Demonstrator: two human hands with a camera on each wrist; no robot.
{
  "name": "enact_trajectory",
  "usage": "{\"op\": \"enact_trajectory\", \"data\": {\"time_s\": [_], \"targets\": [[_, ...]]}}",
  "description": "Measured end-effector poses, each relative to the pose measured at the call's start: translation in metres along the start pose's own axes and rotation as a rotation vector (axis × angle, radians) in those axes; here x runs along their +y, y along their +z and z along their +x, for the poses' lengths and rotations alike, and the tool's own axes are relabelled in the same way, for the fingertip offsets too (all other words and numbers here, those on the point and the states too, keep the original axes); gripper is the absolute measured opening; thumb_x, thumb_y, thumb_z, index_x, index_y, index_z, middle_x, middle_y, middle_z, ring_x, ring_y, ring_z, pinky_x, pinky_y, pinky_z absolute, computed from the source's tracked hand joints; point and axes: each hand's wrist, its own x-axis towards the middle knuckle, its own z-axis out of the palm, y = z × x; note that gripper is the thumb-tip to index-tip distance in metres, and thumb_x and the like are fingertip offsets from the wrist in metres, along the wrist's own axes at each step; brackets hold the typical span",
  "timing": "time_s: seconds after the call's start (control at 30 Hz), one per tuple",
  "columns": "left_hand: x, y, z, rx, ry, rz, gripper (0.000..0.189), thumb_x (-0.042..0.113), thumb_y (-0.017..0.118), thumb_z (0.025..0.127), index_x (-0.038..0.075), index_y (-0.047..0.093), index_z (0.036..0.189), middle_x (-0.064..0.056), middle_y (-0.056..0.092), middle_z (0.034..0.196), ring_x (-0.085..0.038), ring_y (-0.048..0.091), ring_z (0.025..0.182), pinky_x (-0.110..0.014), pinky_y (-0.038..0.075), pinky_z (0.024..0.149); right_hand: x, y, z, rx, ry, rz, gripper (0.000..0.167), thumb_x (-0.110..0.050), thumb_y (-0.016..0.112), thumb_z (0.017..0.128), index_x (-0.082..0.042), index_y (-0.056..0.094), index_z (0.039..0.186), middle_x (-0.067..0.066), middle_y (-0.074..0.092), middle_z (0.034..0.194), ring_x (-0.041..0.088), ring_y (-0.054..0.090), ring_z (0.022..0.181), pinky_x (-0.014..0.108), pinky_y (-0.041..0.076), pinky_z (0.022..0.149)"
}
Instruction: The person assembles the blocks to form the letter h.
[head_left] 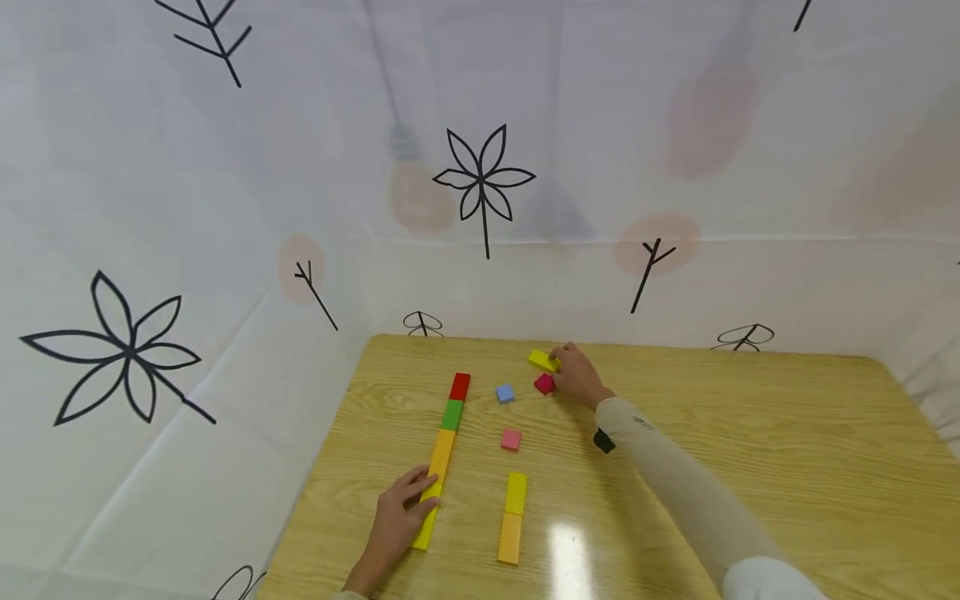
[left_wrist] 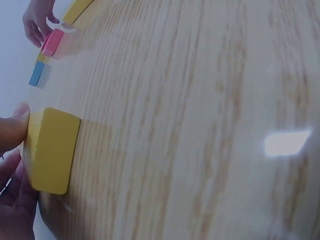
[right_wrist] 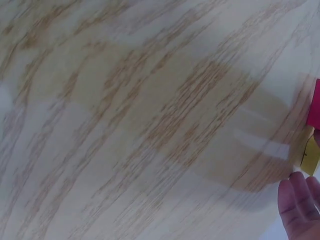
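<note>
A straight row of blocks runs away along the table's left side. It has a red block (head_left: 461, 387), a green block (head_left: 453, 414), an orange block (head_left: 442, 454) and a near yellow block (head_left: 424, 529). My left hand (head_left: 397, 515) holds that near yellow block, thumb and fingers on its opposite sides; its end face (left_wrist: 55, 150) fills part of the left wrist view. Farther off, my right hand (head_left: 579, 377) pinches the right end of another yellow block (head_left: 540, 360). Just in front of that block lies a dark pink block (head_left: 544, 383), close to the right thumb.
Between the hands lie a small blue block (head_left: 506, 393) and a pink block (head_left: 511, 439). Nearer, a yellow block (head_left: 516, 492) and an orange block (head_left: 509, 538) stand end to end. White printed cloth (head_left: 555, 283) rises behind the wooden table (head_left: 750, 467).
</note>
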Motion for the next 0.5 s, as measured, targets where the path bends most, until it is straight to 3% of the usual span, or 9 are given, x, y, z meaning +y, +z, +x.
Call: {"op": "enact_trajectory", "data": {"time_s": [0.5], "targets": [[0.0014, -0.0001, 0.0005, -0.002, -0.001, -0.013, 0.037, 0.010, 0.074, 0.080, 0.001, 0.067, 0.115, -0.013, 0.057, 0.128, -0.028, 0.059, 0.108, -0.027, 0.054, 0.082, 0.0077, -0.0013, -0.0014, 0.060, -0.047, 0.068, 0.022, 0.011, 0.059, 0.078, 0.011, 0.062, 0.100, 0.026, 0.060, 0.105, 0.037, 0.056, 0.097, 0.051, 0.047, 0.087]]}}
